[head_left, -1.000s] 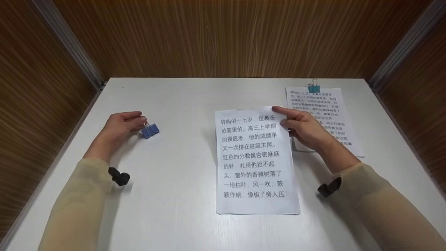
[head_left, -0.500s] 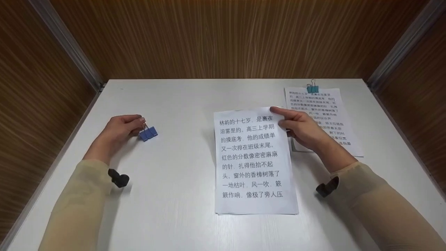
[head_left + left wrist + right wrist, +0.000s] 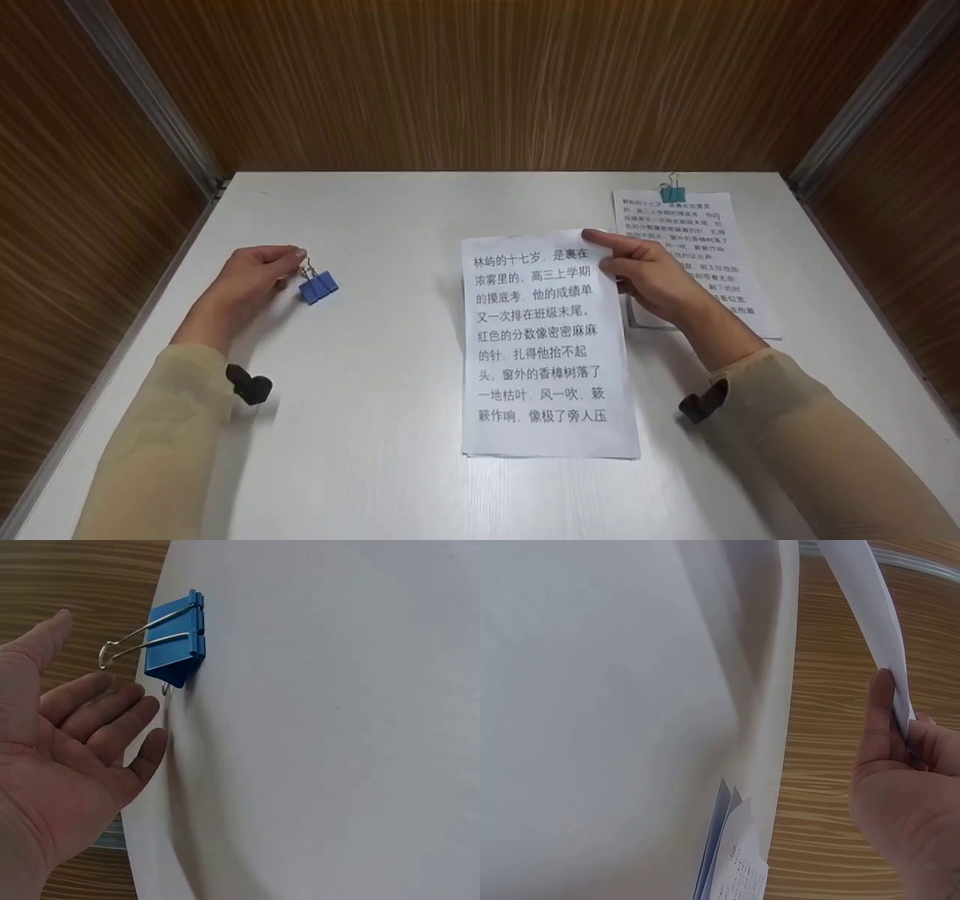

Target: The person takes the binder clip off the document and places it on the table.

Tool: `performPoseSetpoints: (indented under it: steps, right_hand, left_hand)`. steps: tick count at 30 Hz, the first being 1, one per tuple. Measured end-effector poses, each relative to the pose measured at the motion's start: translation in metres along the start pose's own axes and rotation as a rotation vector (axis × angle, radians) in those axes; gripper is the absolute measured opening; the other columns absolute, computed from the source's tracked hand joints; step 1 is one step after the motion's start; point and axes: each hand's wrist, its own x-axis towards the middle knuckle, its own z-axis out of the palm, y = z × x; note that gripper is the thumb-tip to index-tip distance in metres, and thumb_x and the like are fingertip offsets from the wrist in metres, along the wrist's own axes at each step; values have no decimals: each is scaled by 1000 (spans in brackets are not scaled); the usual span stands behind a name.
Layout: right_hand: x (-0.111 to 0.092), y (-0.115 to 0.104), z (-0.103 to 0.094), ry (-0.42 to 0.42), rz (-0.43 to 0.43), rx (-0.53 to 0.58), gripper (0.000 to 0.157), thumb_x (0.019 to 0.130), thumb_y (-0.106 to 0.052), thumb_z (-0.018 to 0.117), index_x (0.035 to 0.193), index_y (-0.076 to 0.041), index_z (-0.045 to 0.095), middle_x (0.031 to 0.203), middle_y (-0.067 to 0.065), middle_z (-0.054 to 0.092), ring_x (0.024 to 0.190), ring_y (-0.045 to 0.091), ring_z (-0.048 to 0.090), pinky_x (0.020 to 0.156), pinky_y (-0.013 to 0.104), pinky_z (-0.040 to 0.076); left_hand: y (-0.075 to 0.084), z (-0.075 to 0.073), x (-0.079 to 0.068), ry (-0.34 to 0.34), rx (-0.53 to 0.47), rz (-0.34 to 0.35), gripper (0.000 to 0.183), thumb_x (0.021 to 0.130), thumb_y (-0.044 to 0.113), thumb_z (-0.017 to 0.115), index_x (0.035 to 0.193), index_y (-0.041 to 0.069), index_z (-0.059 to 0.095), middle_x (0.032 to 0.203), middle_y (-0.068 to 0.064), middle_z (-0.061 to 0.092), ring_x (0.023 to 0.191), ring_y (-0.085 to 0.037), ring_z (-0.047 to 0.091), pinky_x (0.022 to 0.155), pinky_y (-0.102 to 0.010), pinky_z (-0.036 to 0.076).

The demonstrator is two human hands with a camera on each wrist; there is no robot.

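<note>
I see left hand [image 3: 253, 282] loose, thumb apart, holding nothing, beside blue clip [image 3: 319, 288] | right hand [image 3: 660, 279] pinches printed sheets [image 3: 538, 341] | teal clip [image 3: 673, 195] on other papers [image 3: 671, 223]

This looks like an office-style desk booth: a white table [image 3: 360, 420] walled left, right and far by wood-grain panels [image 3: 465, 82] with metal corner strips [image 3: 146, 94]. Printed sheets [image 3: 540, 337] and binder clips [image 3: 319, 288] suggest paperwork.
</note>
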Motion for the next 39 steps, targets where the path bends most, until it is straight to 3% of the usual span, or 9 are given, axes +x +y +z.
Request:
performPoseSetpoints:
  steps: [7,12,18,24,30,34,39]
  right_hand:
    - [7,1,-5,30,0,18,54,108,5,46,160,-10,48,149,18,60,110,27,73,73,28,61]
    - [15,4,-7,54,21,-3,55,108,4,48,160,-13,49,153,19,57,112,26,72,75,27,61]
    - [27,8,-7,83,36,-19,53,108,4,48,159,-11,50,152,20,57,114,26,72,80,30,63]
    - [35,16,-4,113,56,-37,52,108,2,50,157,-12,53,151,20,57,114,25,72,80,29,62]
    - [38,16,-1,128,66,-129,54,107,1,52,159,-12,50,152,21,56,114,22,70,81,27,60]
    - [36,14,-1,135,95,-256,55,108,-6,55,162,-13,46,157,17,51,126,26,64,96,31,56]
    - [28,11,-3,108,88,-485,63,108,-17,62,166,-9,37,166,20,39,147,36,48,120,45,42]
  left_hand:
    - [36,10,-9,58,64,118,72,106,52,62,160,8,47,162,-13,49,150,-28,45,124,-46,35]
    - [55,27,-17,43,82,228,70,105,49,65,159,7,50,160,-13,51,149,-28,48,122,-45,38]
    - [67,57,-25,-18,97,375,65,106,41,67,155,1,52,153,-16,58,141,-27,57,117,-42,45]
    - [71,95,-37,-76,288,449,69,103,46,69,156,6,52,152,-11,60,142,-26,55,120,-47,42]
    - [72,130,-52,-128,437,505,70,101,44,71,156,5,53,155,-10,56,147,-26,50,123,-46,38]
    - [69,150,-59,-140,547,517,78,98,49,73,158,4,50,159,-10,53,149,-28,47,124,-46,36]
    - [65,176,-69,-162,735,531,91,97,59,69,162,3,41,166,-16,41,155,-37,35,130,-51,20]
